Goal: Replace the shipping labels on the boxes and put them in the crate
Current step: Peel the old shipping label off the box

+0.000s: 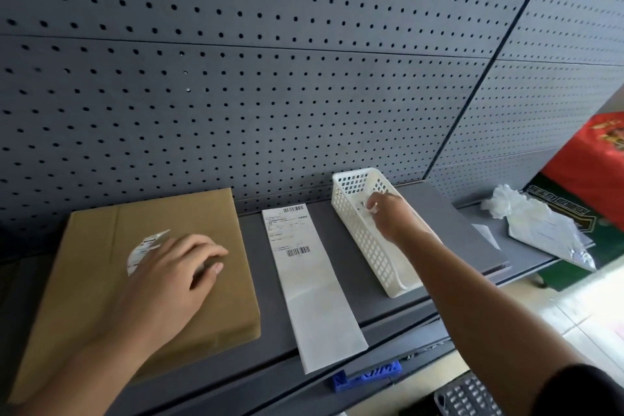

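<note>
A flat brown cardboard box (101, 260) lies on the grey shelf at the left. A torn remnant of a label (143, 248) sticks to its top. My left hand (175, 277) rests flat on the box, fingers spread, just right of the remnant. A long white label sheet (310, 297) with barcodes lies on the shelf between the box and a white perforated basket (358, 213). My right hand (391, 216) reaches over the basket, its fingertips pinched on a small white scrap of label (373, 209).
The grey shelf (456, 230) is backed by a dark pegboard wall (270, 78). Crumpled clear plastic and paper (533, 219) lie at the far right beside a red and green box (591, 172). A blue part (364, 375) and a grey crate corner (466, 395) sit below the shelf edge.
</note>
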`<state>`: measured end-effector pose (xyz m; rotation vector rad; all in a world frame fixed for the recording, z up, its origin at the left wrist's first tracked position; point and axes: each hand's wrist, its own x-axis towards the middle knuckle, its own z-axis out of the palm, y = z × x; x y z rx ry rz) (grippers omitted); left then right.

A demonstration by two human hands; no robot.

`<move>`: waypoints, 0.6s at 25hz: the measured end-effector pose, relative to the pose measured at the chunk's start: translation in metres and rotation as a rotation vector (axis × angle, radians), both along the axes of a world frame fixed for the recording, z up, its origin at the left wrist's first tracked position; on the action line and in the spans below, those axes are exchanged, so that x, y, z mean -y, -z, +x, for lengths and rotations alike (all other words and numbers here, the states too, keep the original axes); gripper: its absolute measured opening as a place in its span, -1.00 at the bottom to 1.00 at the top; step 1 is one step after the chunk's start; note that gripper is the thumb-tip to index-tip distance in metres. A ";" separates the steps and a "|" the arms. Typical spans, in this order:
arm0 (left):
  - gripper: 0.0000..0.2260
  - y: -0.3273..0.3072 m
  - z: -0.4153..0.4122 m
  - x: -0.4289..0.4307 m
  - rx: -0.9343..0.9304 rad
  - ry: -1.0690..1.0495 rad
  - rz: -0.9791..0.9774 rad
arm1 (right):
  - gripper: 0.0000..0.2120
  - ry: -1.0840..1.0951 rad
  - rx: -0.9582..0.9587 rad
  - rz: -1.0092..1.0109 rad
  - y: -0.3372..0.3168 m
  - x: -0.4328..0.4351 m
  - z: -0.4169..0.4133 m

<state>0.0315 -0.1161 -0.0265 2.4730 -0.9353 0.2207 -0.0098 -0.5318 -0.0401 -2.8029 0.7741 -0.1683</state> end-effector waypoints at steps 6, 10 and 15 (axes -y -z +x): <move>-0.79 0.002 0.000 0.000 -0.019 -0.004 -0.002 | -0.77 -0.086 -0.107 -0.098 0.017 -0.003 0.007; -0.84 0.003 0.000 -0.001 -0.001 -0.006 -0.017 | -0.82 -0.086 -0.112 -0.064 0.019 -0.005 0.006; -0.76 0.001 0.001 0.002 0.008 0.010 -0.018 | -0.62 -0.054 -0.061 -0.124 -0.015 -0.014 -0.002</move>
